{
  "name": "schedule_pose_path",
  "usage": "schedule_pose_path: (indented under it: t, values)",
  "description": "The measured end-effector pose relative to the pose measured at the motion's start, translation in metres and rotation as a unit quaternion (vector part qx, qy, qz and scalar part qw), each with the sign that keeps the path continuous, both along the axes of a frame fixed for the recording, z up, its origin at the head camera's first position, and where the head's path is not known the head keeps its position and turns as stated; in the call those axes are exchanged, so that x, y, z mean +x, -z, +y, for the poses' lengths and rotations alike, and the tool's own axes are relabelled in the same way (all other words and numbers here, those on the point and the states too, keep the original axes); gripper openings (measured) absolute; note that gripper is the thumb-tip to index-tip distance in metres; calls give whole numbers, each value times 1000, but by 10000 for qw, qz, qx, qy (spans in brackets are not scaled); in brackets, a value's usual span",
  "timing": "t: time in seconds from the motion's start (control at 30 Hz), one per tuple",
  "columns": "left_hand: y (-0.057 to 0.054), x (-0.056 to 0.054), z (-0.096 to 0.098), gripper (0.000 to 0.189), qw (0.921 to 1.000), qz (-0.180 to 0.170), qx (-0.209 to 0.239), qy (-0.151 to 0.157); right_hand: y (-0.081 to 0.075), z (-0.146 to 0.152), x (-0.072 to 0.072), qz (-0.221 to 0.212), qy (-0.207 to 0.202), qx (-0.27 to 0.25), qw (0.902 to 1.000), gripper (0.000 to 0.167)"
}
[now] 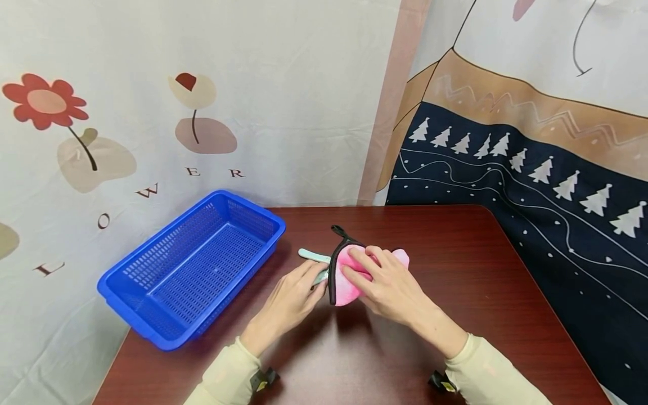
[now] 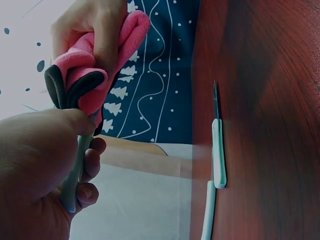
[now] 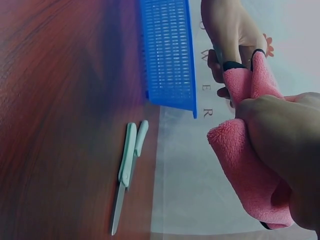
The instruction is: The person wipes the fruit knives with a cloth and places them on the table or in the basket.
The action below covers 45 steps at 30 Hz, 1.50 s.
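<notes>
My left hand (image 1: 288, 295) grips the pale green handle (image 2: 75, 175) of a utensil, with the thumb along it. The utensil's far end is hidden inside a pink towel (image 1: 345, 289) with black edging and a hanging loop. Bunched round that end, the towel is held by my right hand (image 1: 392, 281), its fingers pressing into the fabric. Both hands are raised over the table. Below them lie two knives with pale green handles: one knife (image 3: 127, 160) with its blade showing, and a second knife (image 3: 142, 136) beside it, partly covered by the first.
A blue plastic basket (image 1: 202, 270) with perforated walls stands at the left of the dark red-brown table (image 1: 445, 242). Behind the table hangs a pale printed curtain (image 1: 304, 101), and a dark cloth with white trees (image 1: 506, 169) hangs at the right.
</notes>
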<state>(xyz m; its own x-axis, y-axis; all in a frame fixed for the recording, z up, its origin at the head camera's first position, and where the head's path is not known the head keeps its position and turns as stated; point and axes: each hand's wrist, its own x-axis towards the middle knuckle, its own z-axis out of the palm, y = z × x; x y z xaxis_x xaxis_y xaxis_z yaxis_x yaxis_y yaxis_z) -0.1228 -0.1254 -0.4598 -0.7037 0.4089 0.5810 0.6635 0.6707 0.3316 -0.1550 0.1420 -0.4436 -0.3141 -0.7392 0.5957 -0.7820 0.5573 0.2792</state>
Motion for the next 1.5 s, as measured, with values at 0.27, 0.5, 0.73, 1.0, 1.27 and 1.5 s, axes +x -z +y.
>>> schedule_pose_path:
  t: [0.27,0.5,0.73,1.0,1.27,1.5]
  values:
    - [2,-1,-2,30,10000,86,-8,-29,1,8,-6,-55,115,-8,9999,63]
    - [3,-1,-3,29,9999,103,-43,-73,1,15,-11,-153,142,-69,9998,64]
    - [1,0,-3,27,9997,196,-91,-64,0,20,-15,-256,202,-122,9994,61]
    - [2,-1,-3,26,9997,218,-78,-56,2,27,-21,-227,247,-234,9992,63]
    - [5,-1,-5,25,9997,256,-42,-14,1,43,-31,-424,475,-246,9977,62]
    - [4,-1,-8,26,9997,224,-18,-33,-2,60,-38,-581,811,-414,9942,65]
